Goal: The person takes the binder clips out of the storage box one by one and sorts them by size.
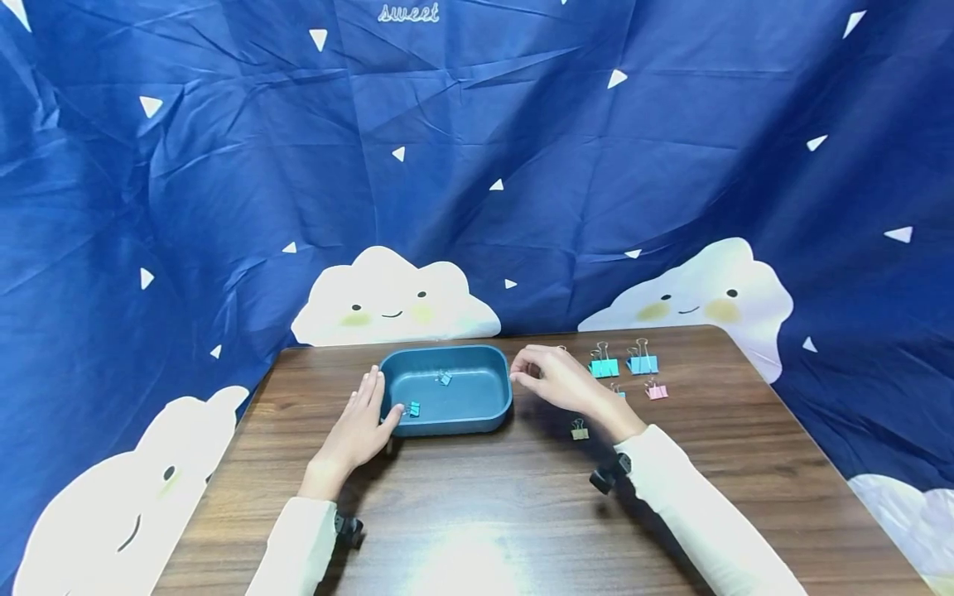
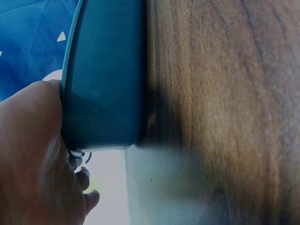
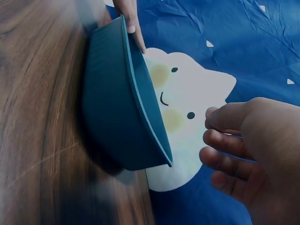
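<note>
A dark teal tray [image 1: 450, 426] sits on the table with a small light-blue binder clip [image 1: 445, 379] and a small teal binder clip [image 1: 414, 409] inside. My left hand [image 1: 361, 424] rests at the tray's left end, fingers extended along that side and thumb at the front left corner. Just beyond the right rim hovers my right hand [image 1: 555, 377], its fingers loosely bent. In the right wrist view, nothing shows between the right hand's [image 3: 248, 145] thumb and fingers. The left wrist view shows the left hand [image 2: 35, 150] against the tray wall [image 2: 103, 93].
To the right stand a large teal binder clip [image 1: 604, 368], a large blue one [image 1: 643, 365], a small pink one [image 1: 657, 391] and a gold one [image 1: 580, 431]. My right arm partly hides another blue clip [image 1: 620, 395]. A blue cloth [image 1: 477, 223] hangs behind the wooden table [image 1: 462, 488].
</note>
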Tool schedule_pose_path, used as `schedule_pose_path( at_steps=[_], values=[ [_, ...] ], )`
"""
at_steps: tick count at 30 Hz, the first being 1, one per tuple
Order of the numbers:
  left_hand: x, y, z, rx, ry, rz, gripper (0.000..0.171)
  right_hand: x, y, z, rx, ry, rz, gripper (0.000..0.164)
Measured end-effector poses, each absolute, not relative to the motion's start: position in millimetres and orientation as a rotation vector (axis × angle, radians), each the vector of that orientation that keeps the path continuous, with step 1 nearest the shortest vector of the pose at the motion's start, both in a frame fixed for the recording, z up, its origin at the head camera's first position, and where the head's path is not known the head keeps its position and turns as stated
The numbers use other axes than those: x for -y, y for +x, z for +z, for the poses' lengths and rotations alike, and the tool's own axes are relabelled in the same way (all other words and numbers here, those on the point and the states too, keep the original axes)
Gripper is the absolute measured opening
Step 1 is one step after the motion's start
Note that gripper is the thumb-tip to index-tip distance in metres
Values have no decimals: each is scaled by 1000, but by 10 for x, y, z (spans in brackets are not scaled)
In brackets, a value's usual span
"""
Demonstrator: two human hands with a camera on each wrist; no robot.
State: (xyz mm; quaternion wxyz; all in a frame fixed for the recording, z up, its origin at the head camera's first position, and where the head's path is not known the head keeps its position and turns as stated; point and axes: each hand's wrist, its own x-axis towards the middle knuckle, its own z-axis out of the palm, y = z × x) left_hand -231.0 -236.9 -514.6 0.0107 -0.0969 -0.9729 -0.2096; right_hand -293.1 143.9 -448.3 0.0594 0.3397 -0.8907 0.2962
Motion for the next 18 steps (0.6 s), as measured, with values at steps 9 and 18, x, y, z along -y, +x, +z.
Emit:
schedule_pose_path(
  at_steps=[9, 18],
  values=[
    [2363, -2309, -5121, 3046, -303, -621, 82, -1169, -3023, -4449, 2713, 1065, 948, 3],
    [2359, -2319, -5126, 3058, -306, -555, 82, -874, -3113, -4449, 2748, 1178, 874, 6]
  ],
)
